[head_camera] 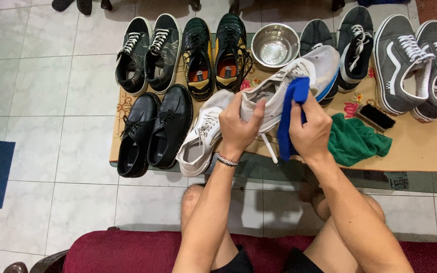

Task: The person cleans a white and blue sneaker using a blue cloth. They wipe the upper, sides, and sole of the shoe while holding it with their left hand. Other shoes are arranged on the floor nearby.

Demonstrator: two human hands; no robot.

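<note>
While the head camera looks straight down, the left hand (pixel 238 126) clamps around the heel end of a white sneaker (pixel 299 76), fingers wrapped over its collar, holding it raised above the low table (pixel 421 151). The right hand (pixel 309 132) is closed on a blue cloth (pixel 292 108), pressing the cloth against the sneaker's side near the laces. The sneaker's toe points away, toward a steel bowl (pixel 275 45) at the table's far edge.

Its partner, a second white sneaker (pixel 203 134), lies on the table just left of the hands, beside a pair of black leather shoes (pixel 155 129). Further back stand black canvas sneakers (pixel 147 50), black-and-orange football boots (pixel 216 50), dark sneakers (pixel 352 35) and grey sneakers (pixel 416 65). A green cloth (pixel 355 139) sits crumpled just right of the right hand, with a shoe brush (pixel 375 117) near it.

Judging by this, the wiping is mid-course: one sneaker is in hand, and whether the other pairs have been cleaned cannot be told from their look.
</note>
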